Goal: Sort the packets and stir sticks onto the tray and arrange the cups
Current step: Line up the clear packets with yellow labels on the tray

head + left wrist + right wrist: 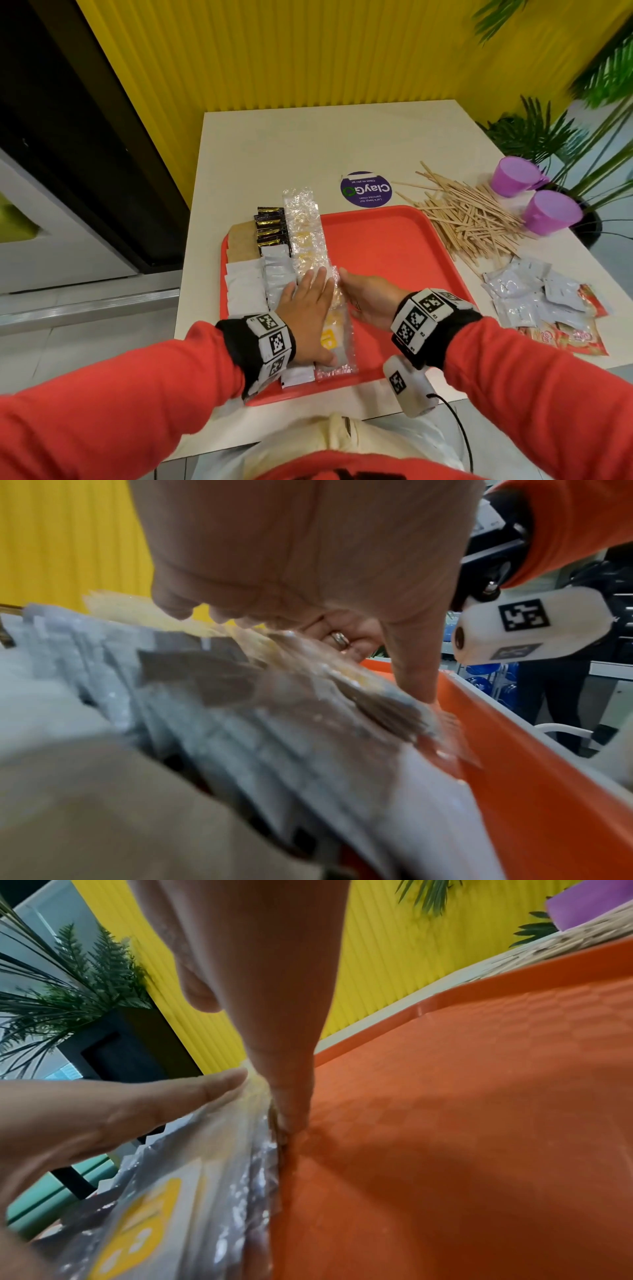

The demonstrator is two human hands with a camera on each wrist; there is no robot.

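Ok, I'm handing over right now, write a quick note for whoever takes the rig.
Left hand lies flat on the clear packet row; right hand presses its edge with straight fingers. Neither grips.
Done: brown, black and white packets lined up on the left of the red tray.
Left: loose packets, stir sticks and two purple cups, all on the table right of the tray.

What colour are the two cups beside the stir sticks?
Purple cups, clearest in the head view.

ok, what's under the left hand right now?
The left hand rests flat on the row of clear packets and touches the white packets beside it, on the red tray. Whatever lies directly beneath the palm is covered.
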